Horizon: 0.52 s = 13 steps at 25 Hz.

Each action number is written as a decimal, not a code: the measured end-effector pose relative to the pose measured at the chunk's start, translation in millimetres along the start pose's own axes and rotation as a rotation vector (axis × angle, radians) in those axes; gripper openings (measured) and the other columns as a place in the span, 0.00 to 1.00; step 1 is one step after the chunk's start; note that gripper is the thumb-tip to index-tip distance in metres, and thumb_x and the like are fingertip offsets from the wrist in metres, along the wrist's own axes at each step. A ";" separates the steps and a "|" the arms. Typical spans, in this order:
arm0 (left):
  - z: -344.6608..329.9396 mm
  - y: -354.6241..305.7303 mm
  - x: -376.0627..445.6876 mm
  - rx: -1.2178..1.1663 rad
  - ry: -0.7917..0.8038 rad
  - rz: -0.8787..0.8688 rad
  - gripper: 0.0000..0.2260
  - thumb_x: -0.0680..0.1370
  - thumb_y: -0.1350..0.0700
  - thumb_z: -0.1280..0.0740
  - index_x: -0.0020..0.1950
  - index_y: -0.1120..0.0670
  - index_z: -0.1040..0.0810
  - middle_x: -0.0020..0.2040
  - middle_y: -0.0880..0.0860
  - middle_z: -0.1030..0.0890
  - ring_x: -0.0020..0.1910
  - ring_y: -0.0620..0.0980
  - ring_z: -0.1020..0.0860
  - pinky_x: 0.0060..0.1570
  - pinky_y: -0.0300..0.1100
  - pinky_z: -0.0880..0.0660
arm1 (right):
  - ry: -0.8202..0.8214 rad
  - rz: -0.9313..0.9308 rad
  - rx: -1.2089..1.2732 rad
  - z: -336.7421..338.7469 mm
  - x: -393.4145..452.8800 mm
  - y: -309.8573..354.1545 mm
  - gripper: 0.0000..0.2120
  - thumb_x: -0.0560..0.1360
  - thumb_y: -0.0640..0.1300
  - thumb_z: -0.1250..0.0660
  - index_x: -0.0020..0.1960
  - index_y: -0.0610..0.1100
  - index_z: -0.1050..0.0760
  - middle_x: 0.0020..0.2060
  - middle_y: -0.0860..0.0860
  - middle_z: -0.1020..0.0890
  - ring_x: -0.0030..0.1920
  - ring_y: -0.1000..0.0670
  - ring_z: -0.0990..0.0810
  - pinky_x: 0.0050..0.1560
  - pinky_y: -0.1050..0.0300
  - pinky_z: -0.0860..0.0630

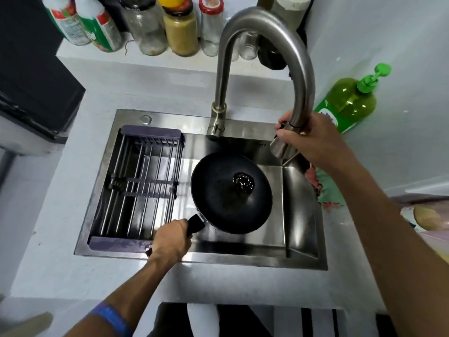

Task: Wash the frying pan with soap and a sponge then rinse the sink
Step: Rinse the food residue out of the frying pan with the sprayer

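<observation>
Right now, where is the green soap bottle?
In the head view, the green soap bottle lies tilted on the counter to the right of the sink, behind the right hand gripping the faucet head.

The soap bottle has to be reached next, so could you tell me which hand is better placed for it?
Right, probably. The right hand grips the faucet head beside the green soap bottle; the left hand holds the frying pan handle.

Pan (226, 195) in sink (301, 215), rack (138, 186) left, soap bottle (347, 103) right.
</observation>
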<state>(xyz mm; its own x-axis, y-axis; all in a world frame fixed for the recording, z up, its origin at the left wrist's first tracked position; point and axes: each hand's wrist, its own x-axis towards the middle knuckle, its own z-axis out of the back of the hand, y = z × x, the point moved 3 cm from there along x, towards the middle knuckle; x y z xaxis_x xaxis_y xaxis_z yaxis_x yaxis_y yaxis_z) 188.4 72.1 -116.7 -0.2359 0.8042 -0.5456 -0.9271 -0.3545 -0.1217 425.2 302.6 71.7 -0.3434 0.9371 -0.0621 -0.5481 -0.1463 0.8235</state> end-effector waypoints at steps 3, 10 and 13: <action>-13.3 -2.6 15.1 0.036 -0.011 0.019 0.12 0.77 0.47 0.33 0.56 0.52 0.22 0.50 0.52 0.17 0.50 0.53 0.18 0.49 0.44 0.25 | 0.030 0.028 0.033 4.8 4.2 -4.7 0.12 0.69 0.50 0.28 0.50 0.47 0.19 0.46 0.50 0.14 0.49 0.49 0.16 0.55 0.50 0.19; -15.1 5.3 29.6 0.044 0.191 0.022 0.19 0.73 0.44 0.27 0.59 0.51 0.23 0.55 0.51 0.20 0.58 0.51 0.23 0.56 0.44 0.25 | -0.064 0.030 0.022 9.5 3.4 -8.2 0.08 0.72 0.42 0.24 0.50 0.44 0.19 0.40 0.55 0.18 0.39 0.63 0.20 0.42 0.73 0.27; 25.4 -8.4 39.7 -0.015 0.134 -0.052 0.19 0.74 0.41 0.30 0.58 0.52 0.22 0.54 0.53 0.18 0.55 0.54 0.20 0.52 0.46 0.24 | -0.077 0.038 -0.117 9.6 4.1 -3.4 0.06 0.73 0.44 0.25 0.48 0.45 0.19 0.40 0.53 0.17 0.38 0.61 0.21 0.38 0.73 0.29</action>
<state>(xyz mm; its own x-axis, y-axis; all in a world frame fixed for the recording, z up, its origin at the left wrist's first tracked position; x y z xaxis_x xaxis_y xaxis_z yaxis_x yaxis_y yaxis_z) 179.4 119.1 -116.4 -0.1456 0.7513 -0.6437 -0.9323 -0.3220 -0.1649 432.9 310.0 74.1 -0.3082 0.9512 0.0152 -0.6227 -0.2138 0.7527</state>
